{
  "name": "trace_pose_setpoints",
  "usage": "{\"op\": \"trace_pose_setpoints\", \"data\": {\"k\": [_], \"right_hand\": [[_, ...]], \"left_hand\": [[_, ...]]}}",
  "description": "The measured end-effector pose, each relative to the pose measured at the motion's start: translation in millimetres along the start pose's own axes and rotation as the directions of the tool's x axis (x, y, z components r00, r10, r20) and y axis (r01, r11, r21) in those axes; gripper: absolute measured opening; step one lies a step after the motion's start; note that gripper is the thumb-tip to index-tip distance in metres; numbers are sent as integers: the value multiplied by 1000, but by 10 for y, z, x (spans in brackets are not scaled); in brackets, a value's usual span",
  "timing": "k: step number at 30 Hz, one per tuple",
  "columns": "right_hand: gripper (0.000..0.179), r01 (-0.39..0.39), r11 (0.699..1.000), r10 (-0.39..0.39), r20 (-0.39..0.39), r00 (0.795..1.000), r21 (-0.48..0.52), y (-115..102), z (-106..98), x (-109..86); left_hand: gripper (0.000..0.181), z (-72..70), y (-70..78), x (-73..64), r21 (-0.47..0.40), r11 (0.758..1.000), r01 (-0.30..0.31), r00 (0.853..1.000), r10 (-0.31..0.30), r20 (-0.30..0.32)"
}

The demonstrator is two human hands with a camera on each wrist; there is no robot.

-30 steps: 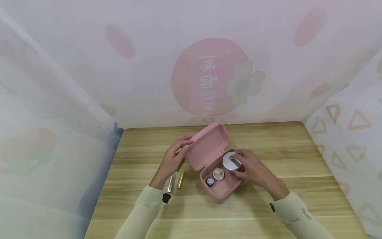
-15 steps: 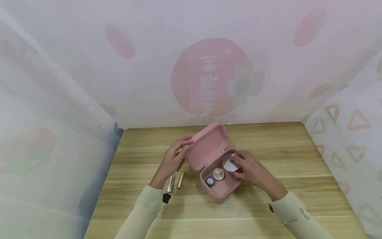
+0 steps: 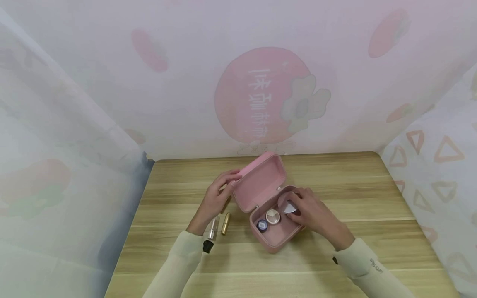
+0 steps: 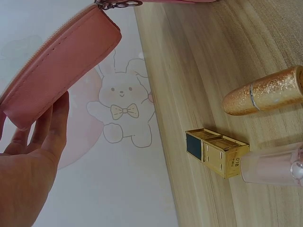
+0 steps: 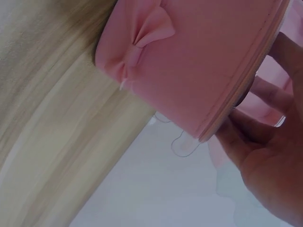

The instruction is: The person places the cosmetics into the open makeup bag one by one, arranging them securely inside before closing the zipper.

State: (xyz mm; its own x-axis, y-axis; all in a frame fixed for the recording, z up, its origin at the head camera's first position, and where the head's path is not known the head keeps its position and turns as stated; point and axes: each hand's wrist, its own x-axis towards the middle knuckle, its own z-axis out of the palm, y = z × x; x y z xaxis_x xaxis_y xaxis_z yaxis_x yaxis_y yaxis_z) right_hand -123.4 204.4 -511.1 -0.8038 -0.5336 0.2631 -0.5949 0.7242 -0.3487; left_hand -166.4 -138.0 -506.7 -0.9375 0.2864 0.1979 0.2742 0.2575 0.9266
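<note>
A pink makeup case [image 3: 273, 247] stands open on the table, its lid [image 3: 261, 182] tilted back. My left hand [image 3: 214, 198] holds the lid by its left edge; in the left wrist view the fingers [image 4: 57, 125] lie along its outer side. Inside the case's right end, my right hand [image 3: 314, 211] grips a round, shiny silver compact [image 3: 290, 206], partly covered by the fingers. Beside it in the case lie a small round palette [image 3: 273, 217] with several pale shades and a dark blue jar [image 3: 262, 225]. The right wrist view shows the case's bow-trimmed front [image 5: 189, 61], hiding the compact.
Left of the case lie a speckled gold lipstick [image 4: 265, 92], a square gold lipstick [image 4: 225, 153] and a clear pinkish tube [image 4: 272, 165]. The wooden table [image 3: 357, 186] meets printed cloth walls [image 3: 179, 103] at the back and sides.
My right hand has shifted slightly left and tilted the compact, so its bright top shows less and the fingers cover more of it. The left hand and lid have stayed put.
</note>
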Motion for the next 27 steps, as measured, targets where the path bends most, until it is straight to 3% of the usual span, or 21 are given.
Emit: {"op": "trace_pose_setpoints", "data": {"k": [16,27], "right_hand": [[47,-41,988,34,-49,998,-151,-149,132,68],[42,-101,970,97,-27,995,-219,-190,222,94]], "left_hand": [[31,-7,10,-5,-3,1000,-7,1000,7,2],[31,-2,-2,-2,5,1000,-13,1000,13,2]]}}
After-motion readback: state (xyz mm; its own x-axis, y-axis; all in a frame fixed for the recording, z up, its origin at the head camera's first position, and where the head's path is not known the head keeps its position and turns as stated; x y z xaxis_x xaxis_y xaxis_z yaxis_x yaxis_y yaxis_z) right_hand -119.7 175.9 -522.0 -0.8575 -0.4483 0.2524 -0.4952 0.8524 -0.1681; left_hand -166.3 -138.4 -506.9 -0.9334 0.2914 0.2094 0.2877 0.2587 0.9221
